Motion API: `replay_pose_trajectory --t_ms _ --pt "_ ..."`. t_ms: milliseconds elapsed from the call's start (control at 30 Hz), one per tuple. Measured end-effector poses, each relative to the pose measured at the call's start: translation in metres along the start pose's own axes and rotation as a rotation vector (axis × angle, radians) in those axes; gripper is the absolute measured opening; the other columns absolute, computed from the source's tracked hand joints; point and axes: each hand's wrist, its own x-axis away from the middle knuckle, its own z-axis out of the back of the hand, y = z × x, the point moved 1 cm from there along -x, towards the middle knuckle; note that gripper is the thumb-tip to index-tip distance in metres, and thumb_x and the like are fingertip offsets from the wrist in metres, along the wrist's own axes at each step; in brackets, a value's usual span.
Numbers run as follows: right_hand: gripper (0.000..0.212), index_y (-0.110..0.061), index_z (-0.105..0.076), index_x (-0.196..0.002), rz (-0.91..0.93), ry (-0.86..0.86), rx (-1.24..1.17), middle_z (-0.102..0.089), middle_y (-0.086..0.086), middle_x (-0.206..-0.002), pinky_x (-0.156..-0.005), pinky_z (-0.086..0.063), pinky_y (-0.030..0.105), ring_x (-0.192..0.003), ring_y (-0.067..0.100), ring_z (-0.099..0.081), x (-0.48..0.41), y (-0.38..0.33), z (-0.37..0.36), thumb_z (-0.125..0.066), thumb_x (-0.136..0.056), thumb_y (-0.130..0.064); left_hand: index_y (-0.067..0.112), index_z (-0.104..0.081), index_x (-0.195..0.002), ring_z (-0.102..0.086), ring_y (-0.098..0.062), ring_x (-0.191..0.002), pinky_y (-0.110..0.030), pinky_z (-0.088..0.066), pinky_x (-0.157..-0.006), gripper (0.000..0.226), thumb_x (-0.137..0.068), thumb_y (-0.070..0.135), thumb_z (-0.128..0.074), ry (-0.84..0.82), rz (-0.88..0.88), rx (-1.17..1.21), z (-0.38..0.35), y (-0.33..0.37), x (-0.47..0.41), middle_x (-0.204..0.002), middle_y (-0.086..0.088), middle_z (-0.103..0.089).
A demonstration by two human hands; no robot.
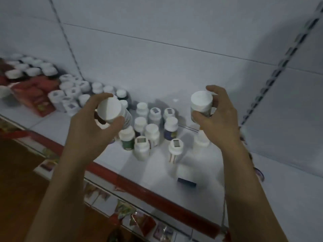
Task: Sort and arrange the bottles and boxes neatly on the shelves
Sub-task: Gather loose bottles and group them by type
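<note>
The white shelf (pixel 139 172) with a red front edge carries red boxes (pixel 35 96) at the left. Beside them stands a packed group of white-capped bottles (pixel 70 91), and a looser upright cluster (pixel 152 130) stands mid-shelf. Above the cluster, the left hand (pixel 90 126) grips a tilted bottle (pixel 109 109), its cap towards the camera. The right hand (pixel 220 117) clasps a second bottle (pixel 201 102), cap up. A small dark box (pixel 186 182) lies near the front edge.

White back panel (pixel 157 32), slotted upright (pixel 281 65), brown floor (pixel 17 172); dim light.
</note>
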Motion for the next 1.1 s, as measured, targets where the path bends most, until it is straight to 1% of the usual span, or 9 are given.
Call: replay_pose_trajectory --t_ms 167,333,433,567,633,767,900,1000,1100 --pt "0.062 -0.033 -0.051 -0.129 0.075 -0.089 -0.049 -0.059 -0.026 -0.106 -0.073 -0.038 -0.002 -0.093 -0.020 -0.055 -0.023 -0.045 -0.096 -0.082 -0.078 -0.018 0.047 -0.051 -0.130 -0.055 0.004 -0.094 -0.028 -0.048 -0.067 0.056 -0.077 0.061 -0.065 0.157 0.124 -0.124 0.090 -0.074 -0.005 -0.111 0.029 -0.056" --pt "0.060 -0.037 -0.050 -0.122 0.121 -0.134 -0.079 -0.062 -0.023 -0.109 -0.074 -0.041 0.006 -0.099 -0.011 -0.057 -0.040 -0.099 -0.184 -0.082 -0.076 -0.020 0.054 -0.048 -0.129 -0.057 -0.002 -0.095 -0.041 -0.055 -0.074 0.054 -0.080 0.058 -0.070 0.183 0.243 -0.174 0.165 -0.154 -0.028 -0.119 0.014 -0.056" --pt "0.063 -0.039 -0.048 -0.125 0.155 -0.182 -0.113 -0.060 -0.030 -0.106 -0.071 -0.041 0.001 -0.096 -0.012 -0.057 -0.045 -0.127 -0.236 -0.082 -0.075 -0.020 0.051 -0.045 -0.135 -0.057 -0.004 -0.094 -0.032 -0.051 -0.073 0.057 -0.085 0.051 -0.073 0.129 0.278 -0.204 0.183 -0.200 -0.042 -0.122 0.016 -0.053" --pt "0.069 -0.041 -0.047 -0.131 0.161 -0.364 -0.122 -0.058 -0.018 -0.115 -0.077 -0.052 0.016 -0.099 -0.001 -0.058 -0.035 -0.161 -0.307 -0.082 -0.075 -0.022 0.048 -0.046 -0.130 -0.057 -0.011 -0.096 -0.020 -0.044 -0.069 0.054 -0.085 0.043 -0.075 -0.041 0.270 -0.243 0.195 -0.243 -0.064 -0.119 0.018 -0.051" --pt "0.065 -0.038 -0.050 -0.132 0.211 -0.451 -0.070 -0.054 -0.008 -0.124 -0.085 -0.052 0.027 -0.108 0.006 -0.055 -0.024 -0.175 -0.342 -0.079 -0.075 -0.030 0.042 -0.049 -0.131 -0.056 -0.015 -0.101 -0.024 -0.046 -0.074 0.055 -0.084 0.042 -0.076 -0.108 0.271 -0.282 0.202 -0.258 -0.077 -0.122 0.016 -0.055" --pt "0.059 -0.035 -0.051 -0.129 0.293 -0.568 0.087 -0.051 -0.009 -0.124 -0.083 -0.047 0.034 -0.111 0.013 -0.050 -0.008 -0.182 -0.404 -0.067 -0.073 -0.044 0.038 -0.053 -0.127 -0.051 -0.013 -0.097 -0.032 -0.043 -0.080 0.053 -0.081 0.040 -0.079 -0.111 0.221 -0.335 0.215 -0.278 -0.097 -0.125 0.004 -0.056" --pt "0.064 -0.035 -0.048 -0.138 0.423 -0.559 0.534 -0.048 -0.007 -0.131 -0.097 -0.035 0.047 -0.130 0.025 -0.038 -0.003 -0.168 -0.440 -0.072 -0.079 -0.029 0.034 -0.056 -0.126 -0.044 -0.005 -0.097 -0.032 -0.039 -0.083 0.050 -0.082 0.037 -0.080 -0.170 0.140 -0.307 0.211 -0.285 -0.108 -0.115 0.014 -0.051" --pt "0.072 -0.039 -0.042 -0.145 0.382 -0.503 0.578 -0.040 -0.003 -0.145 -0.108 -0.028 0.052 -0.145 0.028 -0.024 -0.002 -0.162 -0.440 -0.073 -0.081 -0.032 0.028 -0.059 -0.129 -0.048 -0.011 -0.101 -0.036 -0.043 -0.086 0.054 -0.080 0.040 -0.080 -0.256 0.083 -0.301 0.198 -0.284 -0.115 -0.115 0.015 -0.053" --pt "0.069 -0.038 -0.046 -0.140 0.353 -0.401 0.513 -0.042 -0.003 -0.144 -0.107 -0.031 0.051 -0.142 0.025 -0.030 -0.009 -0.158 -0.424 -0.071 -0.075 -0.037 0.028 -0.062 -0.125 -0.050 -0.023 -0.115 -0.046 -0.041 -0.095 0.053 -0.076 0.045 -0.074 -0.286 0.035 -0.386 0.186 -0.286 -0.122 -0.119 0.008 -0.059"
